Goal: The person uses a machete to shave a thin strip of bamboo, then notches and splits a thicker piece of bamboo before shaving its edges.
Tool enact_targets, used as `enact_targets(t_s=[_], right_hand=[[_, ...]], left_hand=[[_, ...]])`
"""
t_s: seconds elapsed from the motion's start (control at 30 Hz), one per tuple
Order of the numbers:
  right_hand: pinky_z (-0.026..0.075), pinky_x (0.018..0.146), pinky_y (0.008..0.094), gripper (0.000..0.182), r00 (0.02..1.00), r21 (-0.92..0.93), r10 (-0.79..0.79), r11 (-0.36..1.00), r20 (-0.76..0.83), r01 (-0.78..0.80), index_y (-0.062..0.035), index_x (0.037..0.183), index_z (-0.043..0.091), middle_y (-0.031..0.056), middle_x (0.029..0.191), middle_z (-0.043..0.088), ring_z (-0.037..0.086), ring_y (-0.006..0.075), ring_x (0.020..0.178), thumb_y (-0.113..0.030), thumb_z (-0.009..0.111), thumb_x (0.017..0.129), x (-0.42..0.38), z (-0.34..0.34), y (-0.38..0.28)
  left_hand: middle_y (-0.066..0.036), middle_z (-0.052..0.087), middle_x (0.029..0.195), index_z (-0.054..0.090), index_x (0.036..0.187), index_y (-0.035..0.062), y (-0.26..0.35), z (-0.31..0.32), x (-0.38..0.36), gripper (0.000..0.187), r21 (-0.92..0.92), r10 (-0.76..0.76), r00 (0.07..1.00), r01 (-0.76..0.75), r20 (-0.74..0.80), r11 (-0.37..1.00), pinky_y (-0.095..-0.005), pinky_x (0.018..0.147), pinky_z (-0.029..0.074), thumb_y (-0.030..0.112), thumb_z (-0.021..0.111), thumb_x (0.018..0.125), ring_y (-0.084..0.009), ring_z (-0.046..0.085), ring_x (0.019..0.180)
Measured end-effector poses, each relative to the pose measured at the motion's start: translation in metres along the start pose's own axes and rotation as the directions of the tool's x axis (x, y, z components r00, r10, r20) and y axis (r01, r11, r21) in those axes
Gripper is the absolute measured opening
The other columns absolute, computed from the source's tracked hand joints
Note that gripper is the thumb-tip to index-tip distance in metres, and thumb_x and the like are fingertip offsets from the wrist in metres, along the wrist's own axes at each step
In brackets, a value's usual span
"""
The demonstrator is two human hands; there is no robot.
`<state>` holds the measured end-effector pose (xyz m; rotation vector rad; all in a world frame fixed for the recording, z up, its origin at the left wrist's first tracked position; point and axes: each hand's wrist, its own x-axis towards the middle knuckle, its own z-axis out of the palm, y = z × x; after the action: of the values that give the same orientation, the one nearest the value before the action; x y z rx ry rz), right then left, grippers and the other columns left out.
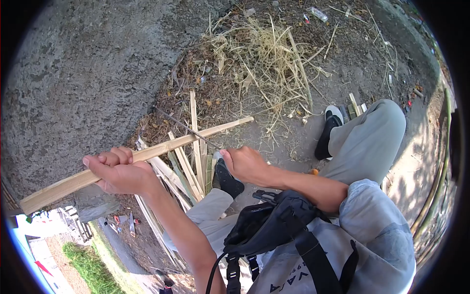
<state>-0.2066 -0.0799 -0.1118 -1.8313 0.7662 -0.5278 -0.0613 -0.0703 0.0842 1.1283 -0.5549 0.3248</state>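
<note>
My left hand [117, 169] is closed around a long pale bamboo strip [166, 147], which slants up to the right across the view. My right hand [243, 164] is a closed fist on a knife with a thin dark blade [183, 126]. The handle is hidden inside the fist. The blade crosses the strip beyond my left hand and appears to touch it. Below the strip, several split bamboo pieces [196, 164] lie bundled beside my dark shoe [226, 176].
A heap of curly shavings [274, 68] covers the ground ahead. Rough concrete [88, 73] fills the upper left. My bent knee [387, 117] is at right, with long poles [443, 166] beyond. A black waist bag [274, 220] hangs at my front. Tools [132, 225] lie at lower left.
</note>
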Motion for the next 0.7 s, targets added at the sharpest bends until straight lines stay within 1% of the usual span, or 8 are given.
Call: enact_targets(t_s=[0.1,0.2,0.3,0.4,0.43,0.53,0.63,0.7], right_hand=[[0.048,0.055,0.0534,0.04,0.995,0.022,-0.097,0.995,0.023,0.096,0.0008,0.076,0.059,0.0244,0.057,0.057,0.058,0.0454,0.054,-0.028,0.045,0.1,0.001,-0.01,-0.025],[0.048,0.054,0.0533,0.044,0.962,0.029,-0.264,0.963,-0.067,0.267,0.0014,0.074,0.059,0.0247,0.057,0.058,0.058,0.0451,0.054,-0.03,0.043,0.101,0.001,-0.016,-0.047],[0.049,0.055,0.0527,0.047,0.969,-0.001,-0.208,0.978,-0.13,0.21,0.002,0.075,0.062,0.0245,0.058,0.058,0.059,0.0451,0.055,-0.032,0.042,0.101,0.004,-0.002,-0.027],[0.05,0.056,0.0516,0.046,1.0,-0.131,0.012,0.991,-0.028,-0.015,0.0025,0.078,0.062,0.0245,0.058,0.059,0.061,0.0452,0.057,-0.031,0.042,0.101,0.014,-0.001,0.011],[0.051,0.057,0.0522,0.046,1.0,-0.145,0.026,0.989,-0.001,-0.026,0.0028,0.081,0.063,0.0253,0.059,0.059,0.061,0.0457,0.058,-0.032,0.041,0.101,0.012,-0.005,0.007],[0.05,0.056,0.0533,0.046,0.996,-0.061,-0.092,0.994,-0.019,0.09,0.0031,0.08,0.063,0.0264,0.059,0.058,0.061,0.0459,0.057,-0.032,0.042,0.101,0.011,-0.006,-0.015],[0.05,0.055,0.054,0.046,0.962,-0.014,-0.239,0.971,-0.136,0.239,0.0036,0.08,0.063,0.027,0.06,0.059,0.061,0.046,0.058,-0.033,0.043,0.101,0.01,0.016,0.0],[0.051,0.058,0.0536,0.046,0.997,-0.112,-0.07,0.991,-0.036,0.066,0.0037,0.08,0.062,0.0275,0.061,0.059,0.062,0.0461,0.061,-0.034,0.045,0.1,0.006,0.027,0.042]], left_hand=[[0.006,0.019,0.052,0.024,0.064,0.017,0.001,0.002,0.001,0.049,-0.007,0.019,1.0,-0.019,-0.013,1.0,-0.026,0.043,0.013,0.03,0.056,0.099,-0.0064,0.016,0.044],[0.006,0.02,0.051,0.024,0.063,0.017,0.004,0.006,-0.01,0.05,-0.005,0.033,0.999,-0.033,-0.006,0.999,-0.0263,0.042,0.014,0.029,0.056,0.099,-0.0063,0.017,0.044],[0.005,0.022,0.051,0.027,0.064,0.0157,0.007,0.011,-0.021,0.048,0.013,0.027,1.0,-0.027,0.009,1.0,-0.027,0.043,0.016,0.031,0.056,0.099,-0.0074,0.019,0.045],[0.004,0.023,0.051,0.029,0.065,0.0147,0.008,0.011,-0.018,0.047,0.033,0.045,0.999,-0.045,-0.009,0.998,-0.0275,0.044,0.017,0.031,0.056,0.099,-0.0081,0.021,0.046],[0.004,0.023,0.051,0.029,0.065,0.0145,0.007,0.011,-0.016,0.046,0.042,0.054,0.998,-0.053,-0.023,0.998,-0.0275,0.044,0.017,0.031,0.056,0.099,-0.0081,0.021,0.046],[0.004,0.023,0.051,0.028,0.066,0.0143,0.006,0.009,-0.014,0.046,0.037,0.044,0.995,-0.041,-0.088,0.998,-0.0276,0.044,0.017,0.03,0.057,0.098,-0.0081,0.021,0.046],[0.004,0.024,0.051,0.028,0.068,0.0143,0.007,0.008,-0.019,0.044,-0.003,0.039,0.999,-0.039,0.003,0.999,-0.0277,0.044,0.018,0.028,0.058,0.098,-0.0082,0.021,0.045],[0.004,0.024,0.051,0.028,0.068,0.0147,0.009,0.006,-0.018,0.044,0.024,0.039,0.998,-0.038,-0.049,0.999,-0.0277,0.044,0.017,0.027,0.057,0.098,-0.0084,0.02,0.046]])
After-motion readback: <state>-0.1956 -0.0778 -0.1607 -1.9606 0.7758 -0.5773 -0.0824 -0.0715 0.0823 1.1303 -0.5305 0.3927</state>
